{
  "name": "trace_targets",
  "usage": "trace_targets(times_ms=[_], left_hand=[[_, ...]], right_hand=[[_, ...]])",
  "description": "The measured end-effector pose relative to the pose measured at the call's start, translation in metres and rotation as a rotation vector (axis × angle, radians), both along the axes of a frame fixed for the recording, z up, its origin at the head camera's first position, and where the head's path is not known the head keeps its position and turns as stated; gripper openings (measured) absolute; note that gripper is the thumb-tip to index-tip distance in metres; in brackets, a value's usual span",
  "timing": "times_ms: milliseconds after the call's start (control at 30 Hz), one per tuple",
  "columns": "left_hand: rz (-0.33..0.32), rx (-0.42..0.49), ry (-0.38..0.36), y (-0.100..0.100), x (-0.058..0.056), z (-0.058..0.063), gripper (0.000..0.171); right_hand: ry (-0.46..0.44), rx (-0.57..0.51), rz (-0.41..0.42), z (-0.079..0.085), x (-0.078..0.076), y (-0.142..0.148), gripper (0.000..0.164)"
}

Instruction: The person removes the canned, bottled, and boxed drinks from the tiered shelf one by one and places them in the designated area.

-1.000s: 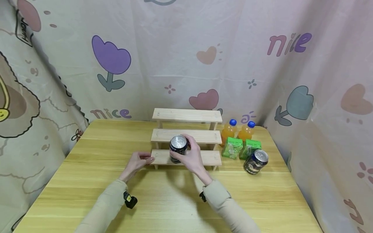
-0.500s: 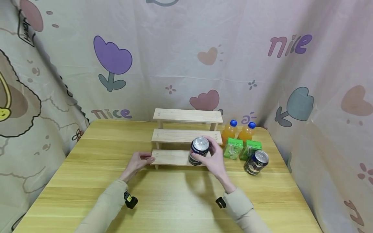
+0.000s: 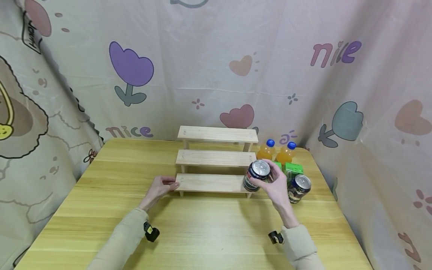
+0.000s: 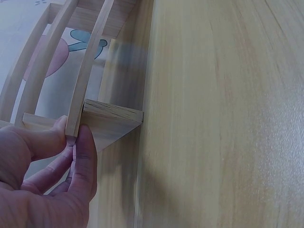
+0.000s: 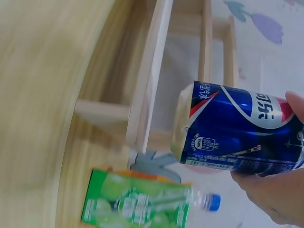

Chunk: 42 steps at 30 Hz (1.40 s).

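Note:
My right hand (image 3: pixel 277 186) grips a dark blue cola can (image 3: pixel 252 181) round its side, at the right end of a three-tier wooden stand's lowest board (image 3: pixel 210 183). In the right wrist view the cola can (image 5: pixel 237 128) is held apart from the stand (image 5: pixel 151 71), its base facing the board. At the board's other end my left hand (image 3: pixel 158 192) pinches the corner. The left wrist view shows its thumb and fingers (image 4: pixel 86 156) on either side of the board's tip (image 4: pixel 73 126). The can partly hides a green drink carton behind it.
To the stand's right, a second dark can (image 3: pixel 299 188) stands in front of a green carton (image 3: pixel 293 169). Two orange drink bottles with blue caps (image 3: pixel 287 153) are behind them. A patterned curtain (image 3: pixel 189 67) hangs behind the wooden table (image 3: pixel 202 232).
My right hand has carried the cola can rightward, from the middle of the lowest board to its right end. My left hand has stayed at the board's left corner.

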<state>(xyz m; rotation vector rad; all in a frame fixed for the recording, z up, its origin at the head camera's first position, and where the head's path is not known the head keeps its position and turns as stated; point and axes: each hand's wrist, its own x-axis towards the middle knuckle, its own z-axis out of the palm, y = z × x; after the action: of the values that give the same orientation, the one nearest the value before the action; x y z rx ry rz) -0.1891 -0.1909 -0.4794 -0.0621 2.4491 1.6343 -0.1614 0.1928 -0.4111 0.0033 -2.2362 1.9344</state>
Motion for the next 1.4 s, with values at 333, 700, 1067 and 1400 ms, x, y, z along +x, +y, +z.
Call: trace_targets(times_ms=[333, 700, 1067, 1400], left_hand=[[0.008, 0.000, -0.014, 0.001, 0.000, -0.002, 0.040], [0.004, -0.001, -0.003, 0.000, -0.001, -0.002, 0.041], [-0.003, 0.008, 0.000, 0.000, 0.000, -0.002, 0.041], [0.003, 0.016, -0.009, 0.000, 0.000, -0.001, 0.041]], right_hand=[[-0.013, 0.028, -0.033, -0.004, 0.005, 0.029, 0.075], [-0.110, 0.090, -0.053, -0.019, 0.006, 0.046, 0.076], [-0.183, 0.058, -0.074, -0.034, 0.004, 0.049, 0.081], [-0.174, 0.060, -0.082, -0.044, 0.002, 0.050, 0.078]])
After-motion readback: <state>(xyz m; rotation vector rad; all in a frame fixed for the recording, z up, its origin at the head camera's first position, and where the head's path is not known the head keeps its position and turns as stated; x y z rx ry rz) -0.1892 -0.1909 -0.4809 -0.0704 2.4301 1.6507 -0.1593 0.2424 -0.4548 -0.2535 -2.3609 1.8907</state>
